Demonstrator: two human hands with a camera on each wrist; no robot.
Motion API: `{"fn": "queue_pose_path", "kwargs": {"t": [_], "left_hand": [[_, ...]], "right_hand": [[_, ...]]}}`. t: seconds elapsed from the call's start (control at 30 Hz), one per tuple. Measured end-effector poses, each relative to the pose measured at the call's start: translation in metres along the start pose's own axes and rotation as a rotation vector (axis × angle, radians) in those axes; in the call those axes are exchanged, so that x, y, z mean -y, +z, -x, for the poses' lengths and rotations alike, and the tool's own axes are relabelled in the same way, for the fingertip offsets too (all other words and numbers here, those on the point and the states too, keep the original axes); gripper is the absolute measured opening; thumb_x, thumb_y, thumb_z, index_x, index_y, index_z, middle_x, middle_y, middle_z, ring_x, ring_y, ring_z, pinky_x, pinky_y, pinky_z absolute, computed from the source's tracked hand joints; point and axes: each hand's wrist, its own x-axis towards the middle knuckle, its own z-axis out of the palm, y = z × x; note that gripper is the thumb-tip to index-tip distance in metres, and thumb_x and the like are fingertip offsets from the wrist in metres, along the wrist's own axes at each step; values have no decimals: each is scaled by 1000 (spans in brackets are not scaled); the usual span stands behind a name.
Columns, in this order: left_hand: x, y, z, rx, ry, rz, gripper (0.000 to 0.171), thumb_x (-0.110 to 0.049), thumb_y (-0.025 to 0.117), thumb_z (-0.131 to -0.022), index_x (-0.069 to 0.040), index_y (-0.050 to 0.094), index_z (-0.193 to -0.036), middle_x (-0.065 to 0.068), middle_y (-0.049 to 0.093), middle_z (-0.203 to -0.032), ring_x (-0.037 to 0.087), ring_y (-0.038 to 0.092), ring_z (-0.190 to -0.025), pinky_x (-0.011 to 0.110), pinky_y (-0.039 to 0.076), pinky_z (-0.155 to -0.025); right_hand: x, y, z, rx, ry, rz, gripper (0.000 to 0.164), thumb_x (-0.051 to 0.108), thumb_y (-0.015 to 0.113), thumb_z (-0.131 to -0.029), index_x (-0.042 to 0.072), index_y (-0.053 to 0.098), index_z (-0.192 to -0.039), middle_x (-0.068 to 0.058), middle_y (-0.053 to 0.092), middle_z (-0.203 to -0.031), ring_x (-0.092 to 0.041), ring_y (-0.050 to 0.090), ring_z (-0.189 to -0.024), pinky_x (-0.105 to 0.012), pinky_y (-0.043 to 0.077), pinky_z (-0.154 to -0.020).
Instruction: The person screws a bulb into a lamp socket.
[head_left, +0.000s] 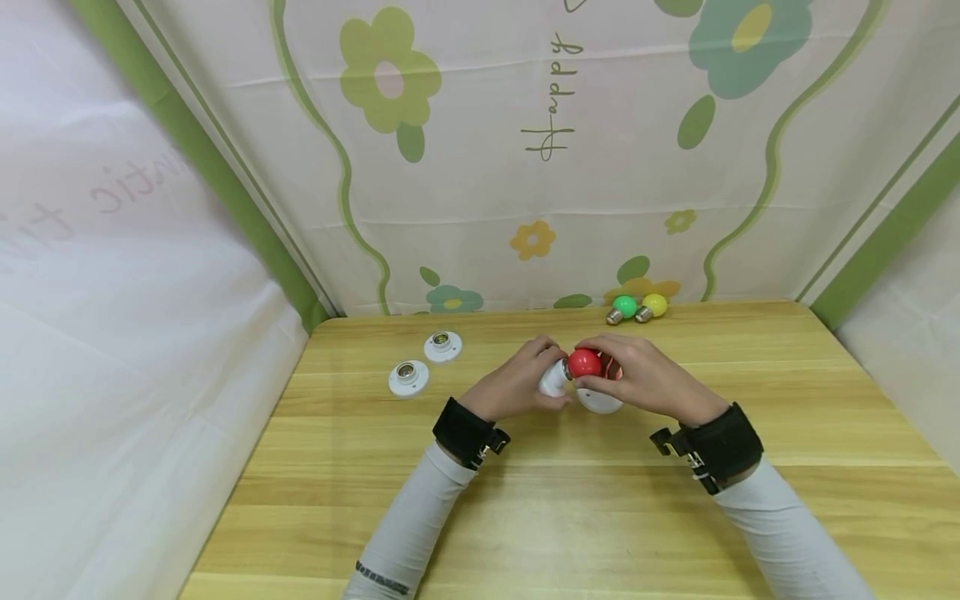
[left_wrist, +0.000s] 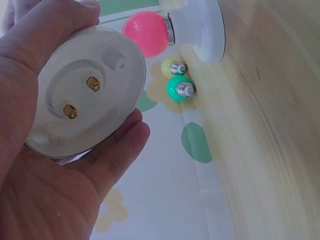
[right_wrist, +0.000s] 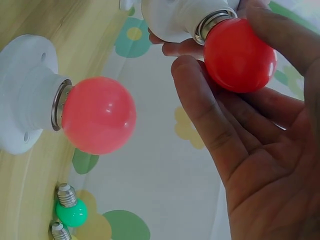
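My left hand (head_left: 528,379) grips a white lamp holder (left_wrist: 95,125) by its round base. Two brass terminals show on its underside in the left wrist view. My right hand (head_left: 645,375) holds a glossy red bulb (right_wrist: 240,55) between thumb and fingers. The bulb's metal collar sits at the mouth of the held lamp holder, which is tilted above the table. Below my hands, a second white lamp holder (right_wrist: 30,100) stands on the table with a pinkish-red bulb (right_wrist: 100,115) in it. In the head view, my right hand partly covers that pair.
Two bare white lamp holders (head_left: 408,379) (head_left: 443,347) stand at the left of the wooden table (head_left: 525,517). A green bulb (head_left: 625,307) and a yellow bulb (head_left: 655,305) lie at the back edge, against a printed curtain (head_left: 465,200).
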Motion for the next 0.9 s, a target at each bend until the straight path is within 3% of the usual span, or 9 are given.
{"fn": "queue_pose_path", "kwargs": {"t": [0.23, 0.47, 0.63, 0.77, 0.9], "left_hand": [[-1, 0, 0, 3, -17, 12, 54, -24, 87, -90, -2, 62, -132, 8, 56, -127, 17, 56, -111, 20, 53, -92], [-1, 0, 0, 4, -12, -4, 54, -25, 86, -91, -2, 62, -132, 9, 56, -127, 17, 56, -112, 20, 53, -92], [0, 0, 0, 1, -4, -11, 55, -27, 86, -91, -2, 61, -134, 9, 56, -128, 17, 57, -112, 19, 53, -92], [1, 0, 0, -3, 2, -8, 55, -27, 86, -91, -2, 61, -133, 9, 57, -127, 17, 57, -111, 19, 54, -92], [2, 0, 0, -6, 9, -12, 54, -27, 87, -91, -3, 62, -132, 8, 58, -126, 16, 58, -110, 22, 54, -92]], "right_hand": [[0, -1, 0, 13, 19, -12, 46, 30, 84, -93, 6, 70, -129, -7, 75, -112, -11, 66, -87, -36, 63, -74], [-1, 0, 0, 8, 11, -4, 54, 32, 85, -92, 4, 66, -135, -10, 74, -121, -13, 67, -90, -32, 63, -73], [-2, 0, 1, -29, -53, -30, 59, 26, 87, -90, 7, 62, -140, -11, 69, -133, -17, 71, -100, -34, 64, -79], [-3, 0, 1, -52, -115, -25, 50, 21, 88, -89, 11, 67, -133, -6, 69, -131, -19, 71, -107, -37, 64, -85], [-3, 1, 1, -52, -124, -31, 53, 15, 92, -84, 10, 68, -131, -6, 68, -131, -22, 71, -111, -42, 64, -88]]}}
